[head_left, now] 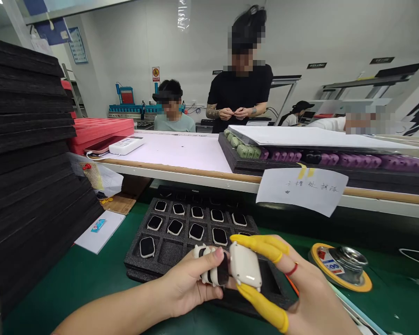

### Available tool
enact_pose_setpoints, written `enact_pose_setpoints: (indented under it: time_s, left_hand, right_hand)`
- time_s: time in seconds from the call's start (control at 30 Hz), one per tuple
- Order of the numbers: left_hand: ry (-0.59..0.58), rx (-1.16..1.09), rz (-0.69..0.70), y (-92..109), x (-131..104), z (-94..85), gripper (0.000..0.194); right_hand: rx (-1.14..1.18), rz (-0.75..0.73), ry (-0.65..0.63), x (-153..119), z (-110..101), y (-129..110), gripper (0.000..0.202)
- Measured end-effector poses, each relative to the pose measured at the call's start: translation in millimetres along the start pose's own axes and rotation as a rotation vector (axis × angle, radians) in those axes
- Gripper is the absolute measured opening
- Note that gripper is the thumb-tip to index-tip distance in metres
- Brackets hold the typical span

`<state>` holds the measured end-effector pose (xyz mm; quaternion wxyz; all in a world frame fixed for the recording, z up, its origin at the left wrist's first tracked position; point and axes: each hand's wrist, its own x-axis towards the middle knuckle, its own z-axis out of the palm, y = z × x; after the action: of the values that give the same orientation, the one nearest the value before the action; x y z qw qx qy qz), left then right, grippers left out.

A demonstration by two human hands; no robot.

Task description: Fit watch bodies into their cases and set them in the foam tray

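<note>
My left hand [183, 281] is closed around a short stack of white smartwatches [215, 277] with dark faces, the thumb across the top. Yellow finger cots cover fingers of my right hand [302, 284], which grips a single white smartwatch [246, 266] by its edges, its pale side towards me. The two hands are close together above a black foam tray [134, 256]. Several white-framed smartwatches [196, 231] with dark screens lie in the tray's square pockets. My hands hide its front right part.
Tall black foam sheets [24, 139] are stacked at the left. A raised shelf [181, 151] crosses the back, bearing a tray of purple and green pieces [286, 155]. A yellow-rimmed round metal item [349, 263] sits right. A co-worker in black [240, 97] stands beyond the shelf.
</note>
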<state>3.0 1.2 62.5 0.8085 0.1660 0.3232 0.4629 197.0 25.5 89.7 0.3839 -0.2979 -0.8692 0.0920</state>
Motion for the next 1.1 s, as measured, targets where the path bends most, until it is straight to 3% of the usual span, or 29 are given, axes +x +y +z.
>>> enact_pose_setpoints:
  time_s: [0.17, 0.37, 0.47, 0.53, 0.8, 1.1]
  left_hand:
    - [0.085, -0.074, -0.051, 8, 5, -1.5, 0.032]
    - [0.085, -0.107, -0.056, 19, 1, 2.7, 0.016]
    - [0.056, -0.105, 0.026, 36, -10, 7.6, 0.015]
    - [0.056, -0.093, 0.156, 51, -21, 11.4, 0.015]
    - [0.211, 0.01, 0.6, 108, -63, 27.2, 0.027]
    - [0.318, 0.306, 0.73, 135, -74, 39.9, 0.022]
  right_hand:
    - [-0.171, 0.083, 0.047, -29, -4, 33, 0.033]
    - [-0.244, 0.192, -0.103, -70, 11, 68, 0.036]
    - [-0.176, 0.345, -0.221, -87, 21, 77, 0.045]
    - [-0.137, 0.425, -0.253, -93, 26, 79, 0.05]
    - [-0.065, 0.493, -0.315, -86, 25, 71, 0.052]
    - [-0.155, 0.519, -0.357, -66, 11, 65, 0.034]
